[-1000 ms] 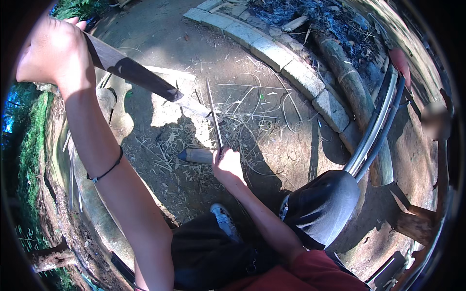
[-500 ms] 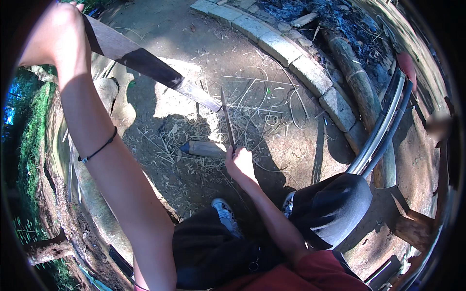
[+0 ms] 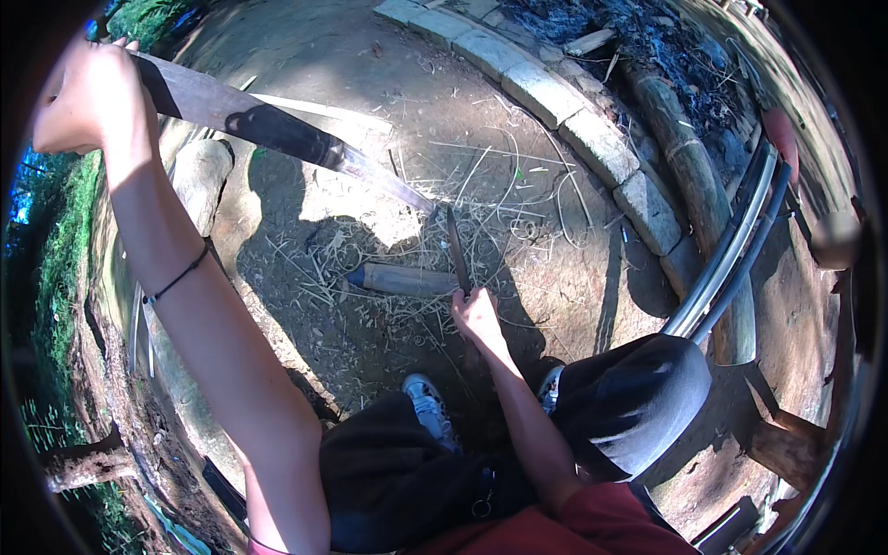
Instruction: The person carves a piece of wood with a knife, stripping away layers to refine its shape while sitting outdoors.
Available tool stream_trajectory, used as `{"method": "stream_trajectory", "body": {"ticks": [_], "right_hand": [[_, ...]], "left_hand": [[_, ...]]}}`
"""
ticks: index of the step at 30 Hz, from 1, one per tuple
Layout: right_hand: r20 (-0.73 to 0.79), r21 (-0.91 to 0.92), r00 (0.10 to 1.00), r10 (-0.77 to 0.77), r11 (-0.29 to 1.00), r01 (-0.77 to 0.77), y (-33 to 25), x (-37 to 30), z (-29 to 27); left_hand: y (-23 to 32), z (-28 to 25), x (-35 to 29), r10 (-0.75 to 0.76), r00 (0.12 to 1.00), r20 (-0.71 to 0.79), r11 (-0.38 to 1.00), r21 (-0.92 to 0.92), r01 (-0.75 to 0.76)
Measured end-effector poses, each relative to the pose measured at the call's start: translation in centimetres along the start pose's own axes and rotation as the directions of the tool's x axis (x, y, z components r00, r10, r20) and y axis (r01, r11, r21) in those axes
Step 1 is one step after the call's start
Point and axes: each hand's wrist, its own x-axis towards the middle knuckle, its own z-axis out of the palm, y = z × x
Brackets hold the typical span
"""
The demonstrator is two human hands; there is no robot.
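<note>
Raised at the upper left, my left hand (image 3: pixel 97 97) is closed round one end of a long flat bamboo strip (image 3: pixel 277 122). The strip slants down to the right, and its far end comes close to the knife (image 3: pixel 456 245); I cannot tell whether they touch. In front of my knees, my right hand (image 3: pixel 477 314) is closed on the knife's handle, with the narrow blade pointing up and away. Just left of that hand, a wooden sheath-like piece (image 3: pixel 407 279) with a dark tip lies on the ground among thin curled shavings (image 3: pixel 370 245).
A curved stone kerb (image 3: pixel 597 143) runs along the far right, with ash and a log (image 3: pixel 689 171) beyond it. Long bent strips (image 3: pixel 731 245) rise beside my right knee. A rounded stone or log (image 3: pixel 202 180) lies below my left hand.
My left hand has moved left and a little lower, so the strip lies at a flatter slant. My right hand with the knife has shifted slightly right.
</note>
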Motion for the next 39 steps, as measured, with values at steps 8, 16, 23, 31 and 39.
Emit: {"method": "stream_trajectory", "body": {"ticks": [8,16,23,31,39], "right_hand": [[0.058,0.205,0.924,0.379,0.901,-0.382,1.7,-0.2,0.5],[0.09,0.59,0.951,0.297,0.753,-0.291,4.4,-0.6,2.5],[0.3,0.836,0.881,0.365,0.345,-0.428,0.0,-1.4,-3.7],[0.289,0.922,0.927,0.238,0.192,-0.337,-6.2,-2.4,-8.8],[0.394,0.808,0.915,0.092,0.44,-0.392,-14.0,-2.1,-13.4]], "left_hand": [[3.4,1.0,-1.7,-0.238,0.968,-0.073,0.968,0.061,0.243],[5.1,0.6,0.0,-0.647,0.756,0.105,0.763,0.057,0.644],[8.2,1.3,0.1,-0.716,0.603,0.352,0.61,-0.104,0.785],[11.5,3.0,-1.6,-0.622,0.638,0.454,0.601,-0.246,0.761],[10.7,2.4,-1.4,-0.629,0.629,0.457,0.56,-0.295,0.774]]}}
